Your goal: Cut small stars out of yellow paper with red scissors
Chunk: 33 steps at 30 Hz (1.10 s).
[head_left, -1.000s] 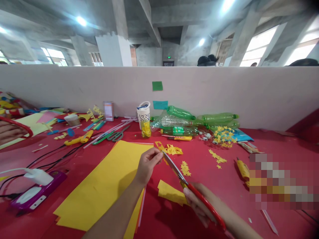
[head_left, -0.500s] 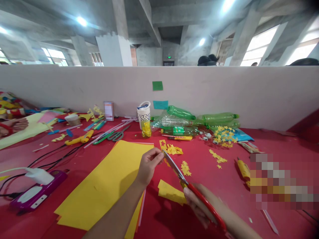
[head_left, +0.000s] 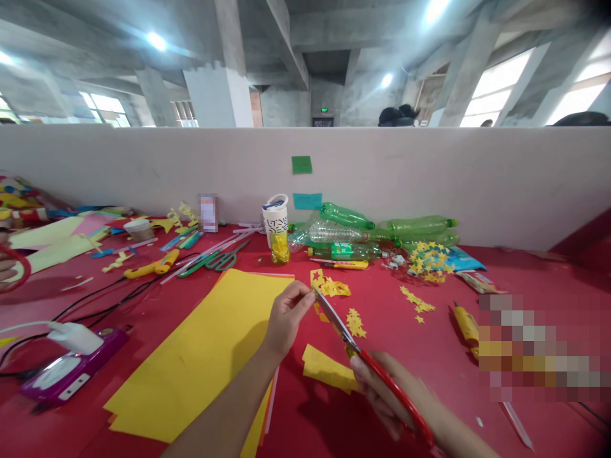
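My left hand (head_left: 286, 315) is closed in a pinch on a small yellow paper piece (head_left: 316, 277) held just above the red table (head_left: 143, 305). My right hand (head_left: 382, 388) grips the red-handled scissors (head_left: 377, 375). Their blades (head_left: 331, 315) point up and left and meet the paper piece beside my left fingertips. A large yellow sheet (head_left: 210, 350) lies under my left forearm. A yellow offcut (head_left: 327, 369) lies on the table between my hands. Small yellow cut-out stars (head_left: 356, 321) lie just beyond the scissors.
Green plastic bottles (head_left: 377, 232), a white cup (head_left: 275, 219) and a pile of yellow stars (head_left: 429, 257) sit by the grey partition. Green scissors (head_left: 219, 259), a yellow glue gun (head_left: 150, 266) and cables lie to the left. Another person's hand (head_left: 7, 270) shows at the left edge.
The paper piece has turned slightly in my left fingers at the blades. The other person's hand at the left edge has drawn back toward the frame edge.
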Available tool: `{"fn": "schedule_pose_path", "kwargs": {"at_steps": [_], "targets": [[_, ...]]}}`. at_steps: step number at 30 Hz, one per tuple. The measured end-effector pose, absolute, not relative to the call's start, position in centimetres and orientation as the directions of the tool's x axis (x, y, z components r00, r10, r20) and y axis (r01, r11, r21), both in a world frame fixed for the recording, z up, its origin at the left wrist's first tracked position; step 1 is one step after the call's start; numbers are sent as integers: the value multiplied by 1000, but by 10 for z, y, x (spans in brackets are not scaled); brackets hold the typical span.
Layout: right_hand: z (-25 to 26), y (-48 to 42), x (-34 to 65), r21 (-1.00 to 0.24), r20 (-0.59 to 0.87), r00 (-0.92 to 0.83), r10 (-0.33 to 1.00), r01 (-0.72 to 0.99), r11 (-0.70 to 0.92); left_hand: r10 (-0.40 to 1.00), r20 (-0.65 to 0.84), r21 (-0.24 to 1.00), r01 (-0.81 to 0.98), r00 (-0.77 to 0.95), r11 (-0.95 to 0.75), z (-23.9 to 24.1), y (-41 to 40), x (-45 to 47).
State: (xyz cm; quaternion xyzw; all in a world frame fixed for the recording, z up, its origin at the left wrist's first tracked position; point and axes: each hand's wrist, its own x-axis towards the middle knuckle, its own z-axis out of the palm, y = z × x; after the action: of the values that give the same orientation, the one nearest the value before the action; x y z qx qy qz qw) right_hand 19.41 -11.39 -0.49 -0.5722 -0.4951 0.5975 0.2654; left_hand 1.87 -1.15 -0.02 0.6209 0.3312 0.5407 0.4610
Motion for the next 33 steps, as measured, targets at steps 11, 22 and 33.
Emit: {"fn": "schedule_pose_path", "kwargs": {"at_steps": [11,22,33], "targets": [[-6,-113,190,-874,-452,-137,882,265,-407,955,241,960,-186,176,-208,-9,-12,25],[-12,-112,191,-902,-407,-132,904,211,-376,952,255,954,-203,171,-219,-8,-11,24],[-12,-97,203,-979,-143,132,981,130,-160,887,76,997,-34,456,-68,-18,-22,38]]}}
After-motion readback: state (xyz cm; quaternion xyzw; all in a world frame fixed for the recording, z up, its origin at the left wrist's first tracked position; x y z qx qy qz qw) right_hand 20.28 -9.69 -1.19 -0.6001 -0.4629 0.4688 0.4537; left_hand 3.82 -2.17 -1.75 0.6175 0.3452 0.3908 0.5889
